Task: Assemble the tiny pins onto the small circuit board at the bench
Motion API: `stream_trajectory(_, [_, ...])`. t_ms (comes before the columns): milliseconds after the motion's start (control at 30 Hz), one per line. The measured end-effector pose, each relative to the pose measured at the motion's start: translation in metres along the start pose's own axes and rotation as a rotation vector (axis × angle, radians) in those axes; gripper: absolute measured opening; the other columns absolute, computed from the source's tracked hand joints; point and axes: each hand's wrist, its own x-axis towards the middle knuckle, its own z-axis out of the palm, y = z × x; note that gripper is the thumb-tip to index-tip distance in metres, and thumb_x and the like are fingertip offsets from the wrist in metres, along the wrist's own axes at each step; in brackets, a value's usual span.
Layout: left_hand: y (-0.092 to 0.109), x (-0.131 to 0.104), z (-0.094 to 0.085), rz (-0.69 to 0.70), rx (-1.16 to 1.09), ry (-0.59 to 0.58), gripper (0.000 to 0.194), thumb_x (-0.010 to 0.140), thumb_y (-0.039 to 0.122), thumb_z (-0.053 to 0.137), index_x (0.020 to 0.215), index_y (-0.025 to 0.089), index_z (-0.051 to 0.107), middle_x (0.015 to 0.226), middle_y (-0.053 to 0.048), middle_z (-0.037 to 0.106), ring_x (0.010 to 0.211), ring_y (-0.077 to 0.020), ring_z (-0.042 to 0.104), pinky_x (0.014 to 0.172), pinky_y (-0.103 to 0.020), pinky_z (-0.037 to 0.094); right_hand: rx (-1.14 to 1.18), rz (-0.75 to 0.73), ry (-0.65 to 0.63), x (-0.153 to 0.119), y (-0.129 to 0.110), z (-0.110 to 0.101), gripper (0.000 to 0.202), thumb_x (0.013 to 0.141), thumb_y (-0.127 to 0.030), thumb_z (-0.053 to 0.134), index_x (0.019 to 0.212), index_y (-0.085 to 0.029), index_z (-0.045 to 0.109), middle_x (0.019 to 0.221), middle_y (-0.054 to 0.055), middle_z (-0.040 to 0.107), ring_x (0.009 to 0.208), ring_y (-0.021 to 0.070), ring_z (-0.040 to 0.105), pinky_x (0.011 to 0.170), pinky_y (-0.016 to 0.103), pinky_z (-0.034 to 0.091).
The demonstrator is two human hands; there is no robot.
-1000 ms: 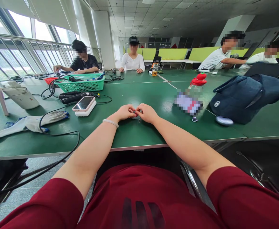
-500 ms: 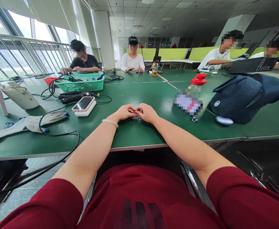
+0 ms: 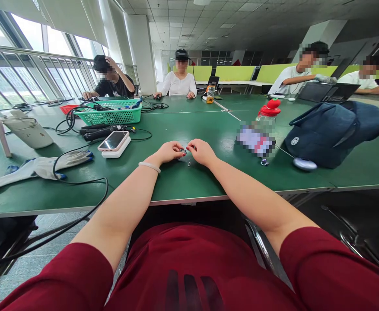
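Observation:
Between the thumb and fingers of my left hand [image 3: 171,151] is a small dark piece with light specks [image 3: 183,150]; its kind is too small to tell. My right hand [image 3: 201,151] is just to the right of it, a small gap away, with thumb and forefinger pinched together. Whether anything sits in that pinch I cannot make out. A tiny whitish piece [image 3: 189,164] lies on the green table [image 3: 176,185] just below both hands.
To the left lie a phone on a white box [image 3: 114,144], work gloves [image 3: 56,164], black cables and a green basket [image 3: 111,114]. On the right are a blurred phone [image 3: 256,140], a red-lidded jar [image 3: 269,113] and a navy bag [image 3: 332,131]. Several people sit around the table.
My hands have parted slightly, the right one drawing away from the small piece in my left. Across the table, a person at left has raised a hand to the head.

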Motion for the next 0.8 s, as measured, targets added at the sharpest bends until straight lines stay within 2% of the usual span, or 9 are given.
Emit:
stream_trajectory(133, [-0.001, 0.000, -0.001, 0.011, 0.010, 0.006, 0.029, 0.058, 0.014, 0.080, 0.077, 0.014, 0.059, 0.057, 0.001, 0.062, 0.056, -0.0121, 0.059, 0.060, -0.028, 0.045, -0.010, 0.077, -0.031, 0.002, 0.004, 0.000, 0.019, 0.087, -0.023, 0.049, 0.079, -0.017, 0.066, 0.086, 0.005, 0.066, 0.081, 0.0165, 0.055, 0.072, 0.027, 0.039])
stream_trajectory(300, [-0.002, 0.001, -0.002, 0.003, 0.066, 0.000, 0.029, 0.060, 0.017, 0.079, 0.083, 0.014, 0.060, 0.060, 0.000, 0.064, 0.058, -0.0134, 0.060, 0.061, -0.029, 0.046, 0.035, 0.316, -0.239, 0.006, 0.019, -0.005, 0.020, 0.085, -0.026, 0.054, 0.080, -0.018, 0.071, 0.082, 0.003, 0.070, 0.075, 0.0144, 0.057, 0.069, 0.026, 0.041])
stream_trajectory(500, [-0.002, 0.000, -0.002, 0.010, 0.096, 0.012, 0.029, 0.062, 0.018, 0.079, 0.083, 0.014, 0.061, 0.061, 0.000, 0.063, 0.059, -0.0136, 0.060, 0.061, -0.029, 0.045, 0.185, 0.277, -0.338, 0.005, 0.027, -0.008, 0.014, 0.076, -0.028, 0.066, 0.083, -0.019, 0.073, 0.085, 0.002, 0.072, 0.079, 0.0128, 0.061, 0.075, 0.023, 0.044])
stream_trajectory(600, [-0.001, 0.000, -0.002, 0.000, 0.075, 0.033, 0.029, 0.061, 0.018, 0.079, 0.083, 0.014, 0.060, 0.060, 0.000, 0.062, 0.057, -0.0128, 0.059, 0.061, -0.029, 0.045, 0.236, 0.287, -0.328, 0.006, 0.030, -0.007, 0.016, 0.081, -0.023, 0.059, 0.083, -0.018, 0.074, 0.084, 0.002, 0.071, 0.070, 0.0101, 0.058, 0.072, 0.022, 0.044])
stream_trajectory(700, [0.001, -0.001, -0.001, 0.002, 0.029, 0.069, 0.031, 0.061, 0.020, 0.081, 0.083, 0.014, 0.059, 0.058, 0.002, 0.060, 0.054, -0.0113, 0.057, 0.060, -0.028, 0.045, 0.322, 0.359, -0.252, 0.007, 0.036, -0.006, 0.024, 0.086, -0.020, 0.049, 0.087, -0.015, 0.072, 0.078, 0.002, 0.068, 0.054, 0.0065, 0.049, 0.060, 0.022, 0.041])
stream_trajectory(800, [0.000, 0.000, -0.001, 0.002, -0.005, 0.105, 0.032, 0.061, 0.022, 0.081, 0.081, 0.015, 0.058, 0.057, 0.003, 0.060, 0.052, -0.0100, 0.055, 0.058, -0.027, 0.044, 0.370, 0.422, -0.177, 0.006, 0.040, -0.007, 0.027, 0.088, -0.020, 0.044, 0.088, -0.014, 0.070, 0.071, 0.001, 0.063, 0.047, 0.0056, 0.042, 0.054, 0.022, 0.038])
